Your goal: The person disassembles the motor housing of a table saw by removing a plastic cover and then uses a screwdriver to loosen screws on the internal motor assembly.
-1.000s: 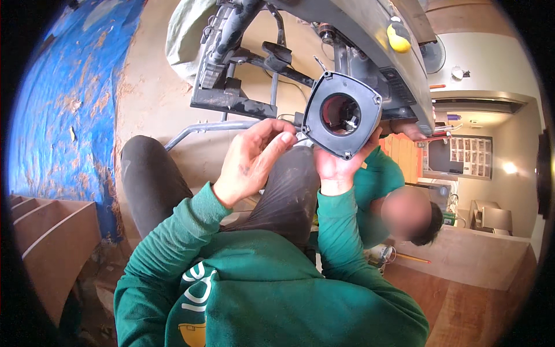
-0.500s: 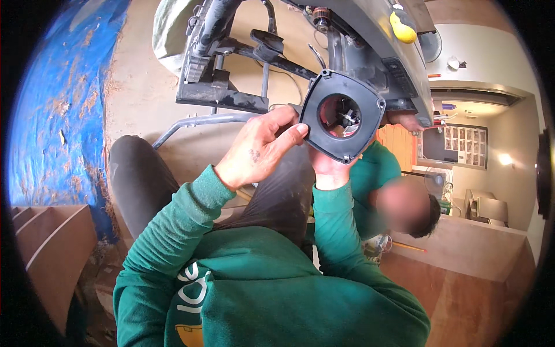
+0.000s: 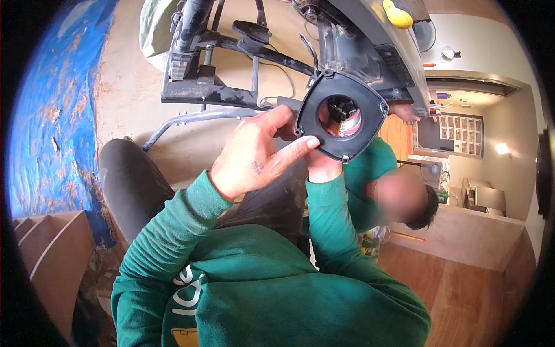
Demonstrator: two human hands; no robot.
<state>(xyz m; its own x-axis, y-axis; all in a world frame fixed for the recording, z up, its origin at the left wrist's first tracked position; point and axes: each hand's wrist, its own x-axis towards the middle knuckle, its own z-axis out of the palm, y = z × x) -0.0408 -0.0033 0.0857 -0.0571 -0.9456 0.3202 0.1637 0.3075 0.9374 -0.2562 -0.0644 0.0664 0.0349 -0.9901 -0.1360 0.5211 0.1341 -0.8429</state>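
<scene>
A black plastic housing (image 3: pixel 371 113) with rounded corners, screw holes and a large round opening is held up in front of me. Inside the opening, a dark part (image 3: pixel 341 108) and a red-and-white surface show; what they are I cannot make out. My left hand (image 3: pixel 250 155) grips the housing's left edge, its thumb on the front rim and its other fingers partly behind. From below, my right hand (image 3: pixel 322 168) supports the housing, with its fingers hidden behind it. Just beyond the housing stands a grey machine (image 3: pixel 404 69) on a black tubular frame (image 3: pixel 214 95).
A yellow object (image 3: pixel 398 14) sits on the machine. At right, close to my right arm, another person (image 3: pixel 378 159) in green has a hand (image 3: pixel 404 111) by the machine. Blue sheeting (image 3: pixel 52 115) covers the far left, above a wooden shelf piece (image 3: pixel 60 248).
The view has shifted slightly. The dark part inside the opening looks different, and more of the red-and-white surface shows. My left thumb has slid a little along the rim.
</scene>
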